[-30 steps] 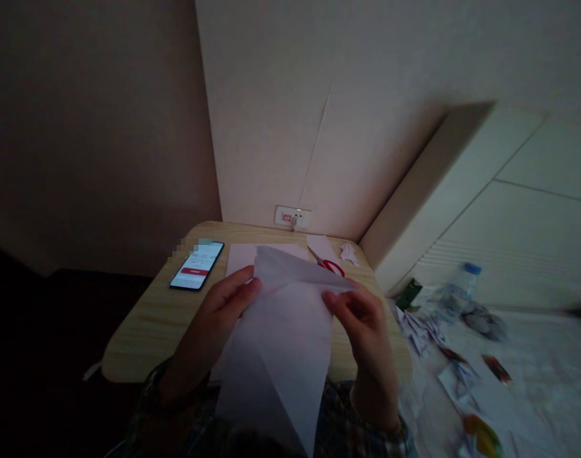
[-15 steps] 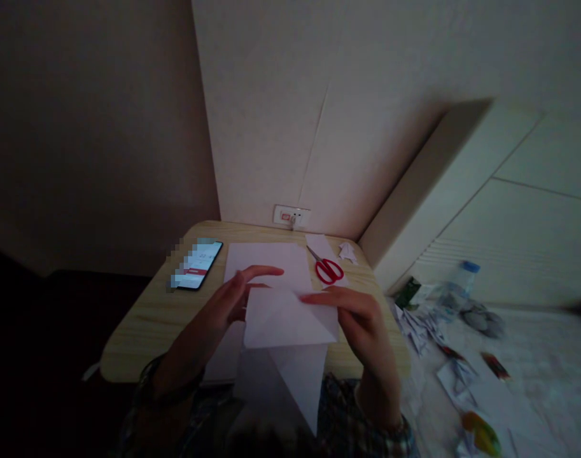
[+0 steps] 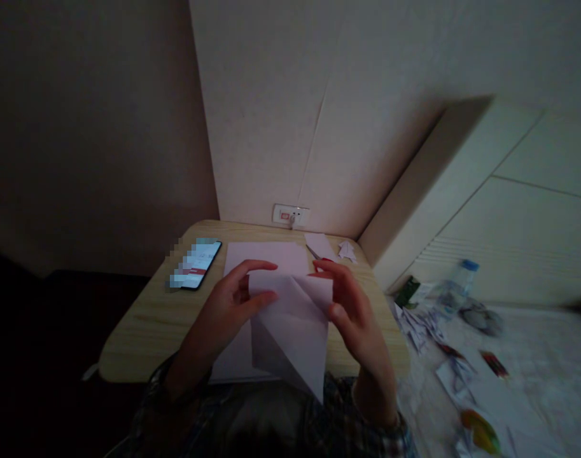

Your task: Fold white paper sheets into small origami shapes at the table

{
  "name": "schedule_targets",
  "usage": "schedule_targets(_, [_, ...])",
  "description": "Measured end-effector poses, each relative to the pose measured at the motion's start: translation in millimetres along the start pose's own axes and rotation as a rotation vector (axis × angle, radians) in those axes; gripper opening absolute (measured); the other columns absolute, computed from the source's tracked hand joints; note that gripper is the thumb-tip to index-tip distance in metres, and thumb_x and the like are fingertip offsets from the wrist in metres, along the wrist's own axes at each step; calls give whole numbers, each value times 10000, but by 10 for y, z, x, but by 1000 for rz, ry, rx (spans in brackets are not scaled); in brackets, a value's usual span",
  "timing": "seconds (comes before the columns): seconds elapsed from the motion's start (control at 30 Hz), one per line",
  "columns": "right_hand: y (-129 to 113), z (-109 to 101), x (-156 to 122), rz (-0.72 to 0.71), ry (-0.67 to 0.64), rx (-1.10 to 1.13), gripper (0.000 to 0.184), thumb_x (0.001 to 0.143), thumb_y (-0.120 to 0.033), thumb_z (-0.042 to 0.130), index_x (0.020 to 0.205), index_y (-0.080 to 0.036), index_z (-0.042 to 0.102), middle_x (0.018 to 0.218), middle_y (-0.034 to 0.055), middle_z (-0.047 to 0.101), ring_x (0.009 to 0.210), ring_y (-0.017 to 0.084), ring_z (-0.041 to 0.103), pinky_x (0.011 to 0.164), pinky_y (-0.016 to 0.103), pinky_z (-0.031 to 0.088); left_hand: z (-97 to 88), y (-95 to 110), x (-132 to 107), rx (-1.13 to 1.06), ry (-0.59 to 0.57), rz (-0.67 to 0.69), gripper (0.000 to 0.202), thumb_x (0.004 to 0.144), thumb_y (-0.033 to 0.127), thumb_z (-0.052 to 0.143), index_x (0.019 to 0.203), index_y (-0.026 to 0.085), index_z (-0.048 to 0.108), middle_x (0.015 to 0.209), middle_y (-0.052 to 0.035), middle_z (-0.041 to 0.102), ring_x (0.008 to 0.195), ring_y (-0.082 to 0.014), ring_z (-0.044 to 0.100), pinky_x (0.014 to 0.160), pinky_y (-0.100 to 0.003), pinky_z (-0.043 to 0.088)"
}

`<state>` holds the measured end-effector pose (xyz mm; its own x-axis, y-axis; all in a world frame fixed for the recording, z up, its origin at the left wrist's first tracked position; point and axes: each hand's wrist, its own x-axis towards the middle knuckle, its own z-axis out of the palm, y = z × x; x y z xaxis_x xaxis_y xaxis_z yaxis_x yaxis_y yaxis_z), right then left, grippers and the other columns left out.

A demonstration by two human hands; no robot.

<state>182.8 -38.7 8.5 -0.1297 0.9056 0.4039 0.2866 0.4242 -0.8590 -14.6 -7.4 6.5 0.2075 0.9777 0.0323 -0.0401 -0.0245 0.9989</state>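
A partly folded sheet of white paper [image 3: 290, 324] is held up over the near part of the small wooden table, its lower corner hanging toward me. My left hand [image 3: 237, 296] grips its upper left edge, thumb in front and fingers behind. On the right edge, my right hand [image 3: 350, 305] pinches the sheet between thumb and fingers. Diagonal creases run across the paper. Beneath it lies a stack of white paper [image 3: 266, 254]. Just beyond my right hand are red-handled scissors [image 3: 314, 252], their handles mostly hidden by the fingers.
A lit phone [image 3: 195, 266] lies at the left of the wooden table [image 3: 142, 337]. A paper strip [image 3: 320, 245] and a small folded paper piece [image 3: 347, 251] lie at the back right. Right of the table, a plastic bottle [image 3: 457, 289] and paper scraps lie on a pale surface.
The paper's upper flap, which faced me folded down, has been lifted and opened. My left thumb has come round to the front, and my right hand now covers the scissors' handles.
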Motion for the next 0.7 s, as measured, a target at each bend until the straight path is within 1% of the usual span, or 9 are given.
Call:
schedule_targets(0.03, [8,12,8,27,-18,11,494,818,-522,576,1229,-255,513,1148,69,641,990,240,622,790,340,515,1,12,-1,2,25,-8,377,679,298,720,1018,192,593,853,-15,694,765,-181,663,611,-235,521])
schedule_targets(0.07, [15,25,18,62,-37,9,488,777,-504,637,1184,-255,537,1101,62,656,931,233,635,754,330,523,5,25,-4,7,47,-14,373,676,296,720,1012,193,594,822,-10,698,748,-180,668,596,-228,518])
schedule_targets(0.1, [21,37,31,100,-50,0,432,758,-471,672,1119,-254,574,1028,51,676,875,225,642,727,323,526,9,38,-9,13,67,-16,366,672,292,723,1001,194,598,795,-5,700,726,-176,670,578,-219,511])
schedule_targets(0.2, [37,73,72,193,-43,-24,200,779,-389,663,917,-244,677,836,29,710,763,218,642,666,321,514,24,67,-28,35,100,-29,330,679,290,710,978,195,609,728,7,702,647,-158,662,513,-193,480])
schedule_targets(0.27, [45,91,91,227,-21,-11,161,796,-373,639,846,-240,713,793,30,717,733,219,637,643,324,501,31,75,-40,52,118,-46,317,693,308,697,977,195,612,695,11,702,589,-147,646,465,-180,452])
schedule_targets(0.4, [57,104,100,258,15,36,174,795,-368,631,828,-233,735,778,32,718,693,204,619,591,301,472,34,80,-45,69,147,-62,326,700,336,693,980,191,612,647,19,694,519,-130,615,422,-167,422])
schedule_targets(0.5, [61,101,96,277,38,68,203,798,-384,625,860,-230,741,783,32,715,667,191,602,545,280,448,32,92,-39,55,118,-71,352,676,310,709,990,190,606,618,28,684,506,-128,611,409,-162,413])
schedule_targets(0.57, [61,101,94,287,42,79,221,798,-401,621,850,-226,745,754,32,707,644,184,591,524,271,435,26,97,-36,25,94,-78,414,643,284,733,1021,191,592,658,23,697,553,-138,635,439,-169,441])
schedule_targets(0.7, [69,105,91,314,44,89,231,784,-409,630,811,-212,747,702,28,691,603,173,573,491,260,410,6,66,-27,-14,56,-47,497,601,229,759,1059,194,570,800,0,702,713,-160,671,573,-203,514])
